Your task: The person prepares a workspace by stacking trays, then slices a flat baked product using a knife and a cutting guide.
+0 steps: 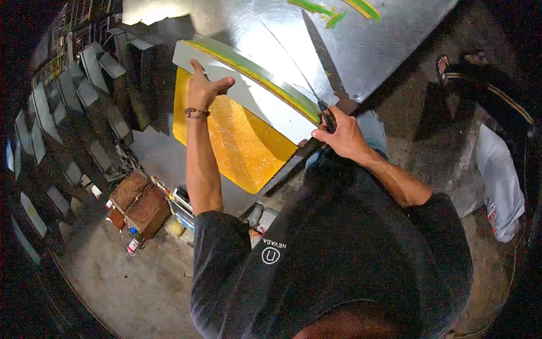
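Note:
My right hand (343, 134) is closed around the black handle of a long, thin-bladed knife (322, 105), whose blade reaches up and left over the shiny metal. The knife's handle sits at the near right end of a yellow and green edge strip (254, 73). This strip runs along a flat white board (265, 110). My left hand (208, 87) presses on the board's left part, thumb and forefinger spread apart. Beneath the board lies a yellow speckled slab (243, 147), partly covered, its lower part showing toward me.
A metal table (389, 39) bears green and yellow offcuts (316, 8) at its far side. Several dark metal trays (93, 68) stand stacked at the left. A brown box (141, 204) is on the floor. At the right are another person's leg (488, 85) and a white sack (499, 175).

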A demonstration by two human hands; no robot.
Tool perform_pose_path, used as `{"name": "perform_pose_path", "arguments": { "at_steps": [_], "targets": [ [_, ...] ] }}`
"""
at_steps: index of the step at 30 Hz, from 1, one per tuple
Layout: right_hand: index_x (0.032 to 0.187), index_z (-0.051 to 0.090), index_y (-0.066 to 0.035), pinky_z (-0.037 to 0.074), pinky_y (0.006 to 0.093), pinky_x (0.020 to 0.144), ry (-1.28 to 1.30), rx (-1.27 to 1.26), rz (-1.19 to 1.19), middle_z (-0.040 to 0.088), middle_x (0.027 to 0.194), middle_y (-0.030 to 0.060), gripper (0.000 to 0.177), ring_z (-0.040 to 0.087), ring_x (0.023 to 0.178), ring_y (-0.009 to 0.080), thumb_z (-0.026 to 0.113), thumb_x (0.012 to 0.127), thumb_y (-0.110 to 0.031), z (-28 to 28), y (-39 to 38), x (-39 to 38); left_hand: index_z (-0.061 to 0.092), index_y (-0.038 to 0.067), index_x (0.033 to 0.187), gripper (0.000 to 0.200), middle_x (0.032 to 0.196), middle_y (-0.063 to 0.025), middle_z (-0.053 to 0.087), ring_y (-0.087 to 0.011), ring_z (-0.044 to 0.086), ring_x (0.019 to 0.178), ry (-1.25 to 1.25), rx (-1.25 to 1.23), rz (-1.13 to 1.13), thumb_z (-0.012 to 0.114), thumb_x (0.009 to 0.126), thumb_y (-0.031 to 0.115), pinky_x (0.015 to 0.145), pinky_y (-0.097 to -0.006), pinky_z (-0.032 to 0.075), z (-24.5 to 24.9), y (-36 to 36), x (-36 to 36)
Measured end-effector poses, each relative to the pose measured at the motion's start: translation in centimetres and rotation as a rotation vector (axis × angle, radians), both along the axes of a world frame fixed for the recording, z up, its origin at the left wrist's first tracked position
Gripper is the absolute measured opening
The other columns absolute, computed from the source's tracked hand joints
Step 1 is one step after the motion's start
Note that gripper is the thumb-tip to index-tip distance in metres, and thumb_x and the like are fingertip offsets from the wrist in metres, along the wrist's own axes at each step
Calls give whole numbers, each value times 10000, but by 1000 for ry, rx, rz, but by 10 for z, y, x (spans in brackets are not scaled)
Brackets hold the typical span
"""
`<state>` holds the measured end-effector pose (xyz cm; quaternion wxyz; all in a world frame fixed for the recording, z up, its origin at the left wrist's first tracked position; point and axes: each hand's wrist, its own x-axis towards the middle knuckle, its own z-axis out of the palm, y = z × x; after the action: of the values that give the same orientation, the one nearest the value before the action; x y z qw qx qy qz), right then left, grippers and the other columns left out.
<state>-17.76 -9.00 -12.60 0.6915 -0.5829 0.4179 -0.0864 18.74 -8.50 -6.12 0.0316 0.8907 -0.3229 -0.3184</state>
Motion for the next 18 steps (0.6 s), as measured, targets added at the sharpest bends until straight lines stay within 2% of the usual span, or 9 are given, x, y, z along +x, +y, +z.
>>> {"name": "perform_pose_path", "arguments": {
  "at_steps": [3,4,5,7,8,13,15,16,18],
  "targets": [
    [871,530,-13,487,362,609,26,-90,35,607,685,102,375,618,628,217,815,770,-234,6,-7,0,-66,-135,1470,1336,806,-202,715,-238,707,655,-20,27,19,901,664,314,608,-298,571,8,-2,-10],
    [928,540,-1,488,383,644,45,-99,90,619,757,137,366,633,698,256,793,792,-228,9,-11,-2,-29,-126,1480,1308,836,-233,706,-255,707,662,-176,-28,-140,885,678,357,591,-307,570,-12,14,6],
    [928,540,-1,488,383,644,38,-109,99,619,757,137,366,633,698,256,793,792,-228,15,-16,-2,-29,-126,1480,1308,836,-233,706,-255,707,662,-184,-36,-131,885,678,357,591,-307,570,-11,14,6],
    [1063,554,27,499,402,735,-71,-403,56,632,898,199,388,643,832,324,750,829,-213,24,-25,6,-4,-110,1491,1289,882,-258,696,-267,706,691,-174,-55,-121,882,681,362,579,-318,572,-13,14,5],
    [1230,528,46,492,422,832,-89,-354,64,622,1035,254,444,630,961,383,677,879,-181,29,-30,13,-20,-89,1498,1290,876,-257,693,-270,707,700,-88,-19,-17,877,688,361,585,-326,582,1,6,-7],
    [1358,460,36,488,439,868,-177,-421,109,627,1075,281,457,627,989,419,562,939,-115,40,-52,77,-71,-71,1497,1291,813,-231,690,-256,696,637,-42,11,79,868,709,333,554,-338,593,7,4,-11],
    [1355,453,28,495,471,826,-223,-465,193,633,998,288,442,620,921,449,544,949,-122,40,-59,108,-97,-75,1491,1294,790,-223,688,-246,688,599,89,7,189,866,716,307,516,-329,578,11,2,-13],
    [1355,453,28,495,471,826,-227,-468,195,633,998,288,442,620,921,449,544,949,-122,39,-61,123,-119,-87,1481,1303,757,-208,686,-239,678,565,27,-2,121,865,719,301,480,-326,561,6,4,-11],
    [1344,454,18,490,511,781,-232,-454,253,631,914,291,422,612,857,466,527,956,-132,36,-63,150,-122,-95,1476,1308,744,-202,685,-240,677,561,75,-18,155,865,717,307,485,-328,559,8,4,-14]
  ]
}}
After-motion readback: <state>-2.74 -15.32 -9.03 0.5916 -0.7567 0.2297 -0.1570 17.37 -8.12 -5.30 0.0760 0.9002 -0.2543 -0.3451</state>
